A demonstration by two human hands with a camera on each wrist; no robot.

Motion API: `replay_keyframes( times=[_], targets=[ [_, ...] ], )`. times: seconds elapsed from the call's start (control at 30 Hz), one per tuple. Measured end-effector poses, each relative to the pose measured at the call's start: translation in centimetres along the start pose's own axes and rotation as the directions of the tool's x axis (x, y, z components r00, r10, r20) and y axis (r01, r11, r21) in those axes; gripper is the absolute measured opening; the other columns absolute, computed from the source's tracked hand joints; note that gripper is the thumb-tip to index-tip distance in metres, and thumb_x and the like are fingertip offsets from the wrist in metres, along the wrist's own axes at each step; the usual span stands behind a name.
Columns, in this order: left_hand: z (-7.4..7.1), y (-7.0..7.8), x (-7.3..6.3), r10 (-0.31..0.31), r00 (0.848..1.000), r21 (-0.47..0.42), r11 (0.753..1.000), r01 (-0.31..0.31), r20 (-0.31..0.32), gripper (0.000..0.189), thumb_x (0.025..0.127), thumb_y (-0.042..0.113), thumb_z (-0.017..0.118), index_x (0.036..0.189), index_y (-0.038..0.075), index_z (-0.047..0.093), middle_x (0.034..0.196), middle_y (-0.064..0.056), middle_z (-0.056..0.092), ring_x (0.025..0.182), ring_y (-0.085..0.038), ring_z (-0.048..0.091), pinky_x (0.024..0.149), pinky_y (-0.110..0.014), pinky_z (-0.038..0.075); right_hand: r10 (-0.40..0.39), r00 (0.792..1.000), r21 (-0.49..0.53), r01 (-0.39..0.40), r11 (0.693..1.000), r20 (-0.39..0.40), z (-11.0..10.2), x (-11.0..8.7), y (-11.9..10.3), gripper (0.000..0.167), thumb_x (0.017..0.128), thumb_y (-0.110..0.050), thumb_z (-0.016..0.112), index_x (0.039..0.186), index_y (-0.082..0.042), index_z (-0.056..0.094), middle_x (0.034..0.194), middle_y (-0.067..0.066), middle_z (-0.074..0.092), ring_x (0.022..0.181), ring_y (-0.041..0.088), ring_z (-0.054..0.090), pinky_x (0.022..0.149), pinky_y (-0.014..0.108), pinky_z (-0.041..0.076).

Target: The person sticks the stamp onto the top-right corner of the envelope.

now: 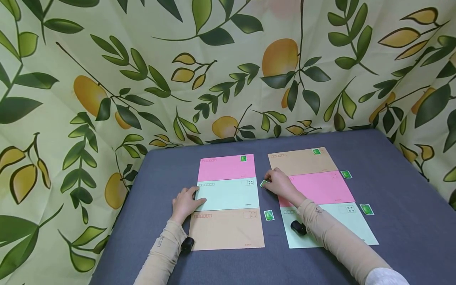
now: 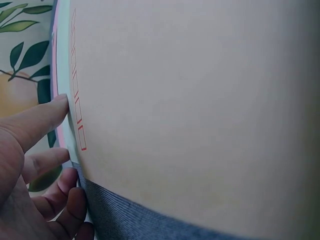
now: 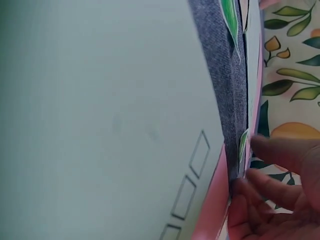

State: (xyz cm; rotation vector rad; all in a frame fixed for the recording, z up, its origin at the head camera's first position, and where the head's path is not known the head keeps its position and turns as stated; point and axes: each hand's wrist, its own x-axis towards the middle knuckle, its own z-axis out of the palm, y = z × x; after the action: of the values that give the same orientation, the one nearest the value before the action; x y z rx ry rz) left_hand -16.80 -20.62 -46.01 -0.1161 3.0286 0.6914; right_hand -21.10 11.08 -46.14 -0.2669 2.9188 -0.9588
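Note:
A green stamp (image 1: 264,183) is pinched by my right hand (image 1: 281,183), over the gap between two columns of envelopes. In the right wrist view the same stamp (image 3: 243,145) shows at the fingertips. My left hand (image 1: 186,202) rests at the left edge of the mint envelope (image 1: 228,194) in the left column, its thumb on the paper. The left wrist view shows the thumb (image 2: 42,119) touching that edge. Above this envelope lies a pink envelope (image 1: 226,168) bearing a stamp (image 1: 244,158); below it is a tan envelope (image 1: 226,231).
The right column has a tan envelope (image 1: 301,161) with a stamp (image 1: 316,151), a pink envelope (image 1: 324,188) and a mint envelope (image 1: 342,233). Loose stamps lie beside the envelopes: one stamp (image 1: 268,215) between columns, another stamp (image 1: 346,174) and a lower stamp (image 1: 367,209) at right.

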Motion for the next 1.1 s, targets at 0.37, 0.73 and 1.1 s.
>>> replay_keyframes(
  times=[0.37, 0.73, 1.1],
  targets=[
    [-0.1, 0.1, 0.1, 0.005, 1.0, 0.003, 1.0, -0.005, 0.011, 0.054, 0.08, 0.034, 0.071, 0.126, 0.009, 0.058, 0.107, -0.018, 0.058, 0.094, -0.034, 0.054, 0.079, -0.051, 0.035, 0.002, 1.0, 0.003, -0.002, 1.0, 0.028, 0.0, 0.1, -0.1, 0.023, 0.075, -0.005, 0.071, 0.093, 0.003, 0.06, 0.08, 0.011, 0.052, 0.07, 0.019, 0.049, 0.062, 0.026, 0.039],
    [-0.1, -0.2, -0.1, 0.006, 1.0, 0.004, 1.0, -0.006, 0.016, 0.053, 0.08, 0.034, 0.07, 0.126, 0.009, 0.058, 0.103, -0.017, 0.058, 0.092, -0.034, 0.054, 0.079, -0.051, 0.035, -0.039, 0.999, 0.004, 0.039, 0.999, 0.021, -0.7, 0.0, -0.4, 0.005, 0.078, 0.001, 0.062, 0.081, -0.003, 0.061, 0.07, 0.006, 0.053, 0.066, 0.017, 0.048, 0.059, 0.024, 0.037],
    [-0.2, -0.1, 0.0, 0.004, 1.0, 0.006, 1.0, -0.004, 0.022, 0.054, 0.08, 0.036, 0.07, 0.126, 0.011, 0.058, 0.1, -0.015, 0.058, 0.092, -0.033, 0.054, 0.079, -0.051, 0.035, -0.114, 0.992, 0.07, 0.11, 0.991, 0.049, -1.8, 1.0, -1.7, 0.007, 0.081, -0.006, 0.063, 0.087, -0.007, 0.061, 0.076, 0.005, 0.058, 0.069, 0.016, 0.05, 0.062, 0.025, 0.039]
  ],
)
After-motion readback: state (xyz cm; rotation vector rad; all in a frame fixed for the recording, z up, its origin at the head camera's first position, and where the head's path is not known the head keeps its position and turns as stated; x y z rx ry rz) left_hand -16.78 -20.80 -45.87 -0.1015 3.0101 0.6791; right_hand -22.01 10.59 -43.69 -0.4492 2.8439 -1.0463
